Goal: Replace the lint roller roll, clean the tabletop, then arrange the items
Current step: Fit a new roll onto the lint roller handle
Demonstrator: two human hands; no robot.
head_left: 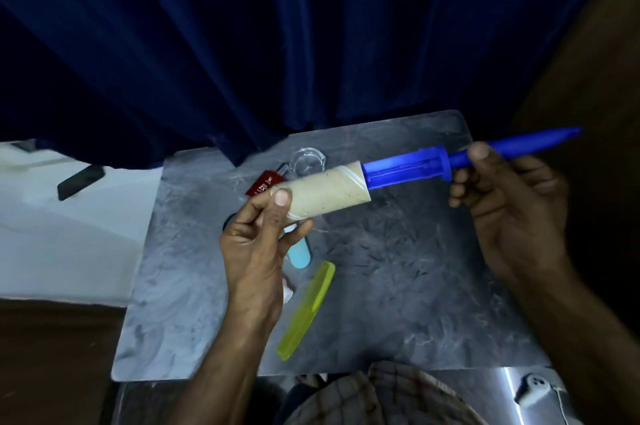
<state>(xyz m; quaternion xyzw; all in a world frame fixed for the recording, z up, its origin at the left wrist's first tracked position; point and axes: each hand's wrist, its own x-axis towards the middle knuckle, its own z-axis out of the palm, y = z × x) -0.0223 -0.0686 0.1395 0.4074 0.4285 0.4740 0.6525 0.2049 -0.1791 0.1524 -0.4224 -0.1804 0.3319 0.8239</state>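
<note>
Above the grey marbled tabletop [398,286] I hold a blue lint roller [415,170] level. My right hand [502,192] grips its thin handle. My left hand [263,227] is closed around a beige cardboard roll [329,194] that covers only the left end of the blue spindle; the right part of the spindle is bare.
On the table lie a yellow-green comb [308,310], a light blue oval thing [299,254] partly under my left hand, a small red packet [263,185] and a clear glass dish [308,161]. A dark blue curtain hangs behind. A black phone [81,180] rests on the white surface at left.
</note>
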